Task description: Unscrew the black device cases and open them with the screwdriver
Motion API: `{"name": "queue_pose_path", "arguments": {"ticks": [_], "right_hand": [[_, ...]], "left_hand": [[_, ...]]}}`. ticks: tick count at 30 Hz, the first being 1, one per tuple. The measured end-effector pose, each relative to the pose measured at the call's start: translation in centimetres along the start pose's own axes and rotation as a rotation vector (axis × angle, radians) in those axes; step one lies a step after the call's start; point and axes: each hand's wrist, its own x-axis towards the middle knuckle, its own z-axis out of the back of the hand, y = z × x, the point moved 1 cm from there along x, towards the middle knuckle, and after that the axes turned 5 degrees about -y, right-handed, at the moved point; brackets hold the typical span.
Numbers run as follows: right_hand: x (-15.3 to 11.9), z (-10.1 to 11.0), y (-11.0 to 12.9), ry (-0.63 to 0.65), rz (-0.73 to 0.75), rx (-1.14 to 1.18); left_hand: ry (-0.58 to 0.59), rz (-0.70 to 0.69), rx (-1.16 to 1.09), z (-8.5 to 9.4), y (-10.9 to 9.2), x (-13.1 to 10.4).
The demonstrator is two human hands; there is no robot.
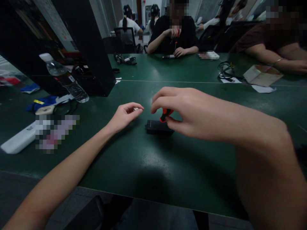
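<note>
Far to the left on the green table (134, 166) lies a white flat bar (18, 140), beside a patch that is blurred out. Behind it a clear plastic water bottle (64, 80) lies tilted against a tall black case (79, 48), with blue and white odds and ends near its base that I cannot make out.

Moving in, the person's left hand (124, 115) rests on the tabletop, thumb and forefinger pinched together on something small and pale (too tiny to tell what it is); the other fingers are curled loosely under. It sits just beside a small black box (158, 127) that lies flat on the table, without touching it.

Over that box comes the right hand (182, 110), closed around the orange-and-black handle of a screwdriver (165, 114). The handle stands nearly upright with its lower end right at the top of the box; the tip itself is hidden, so I cannot say whether it is seated in anything.

Across the table, a person in black (175, 35) holds a red-handled tool upright with both hands. Farther right lie a coil of black cable (225, 71) and an open cardboard box (262, 75), with white paper scraps near them, and another person's forearm (275, 59) rests on the table edge behind the cardboard box.
</note>
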Motion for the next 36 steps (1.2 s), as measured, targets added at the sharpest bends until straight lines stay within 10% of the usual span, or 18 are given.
{"name": "queue_pose_path", "arguments": {"ticks": [11,36], "right_hand": [[0.1,-0.1,0.0,0.004,-0.036,-0.045],[-1.4,2.1,-3.3,-0.011,-0.185,-0.126]], "left_hand": [[0.268,-0.181,0.559,-1.7,0.6,-1.7],[0.251,-0.148,0.462,-1.5,1.6,-1.7]]}}
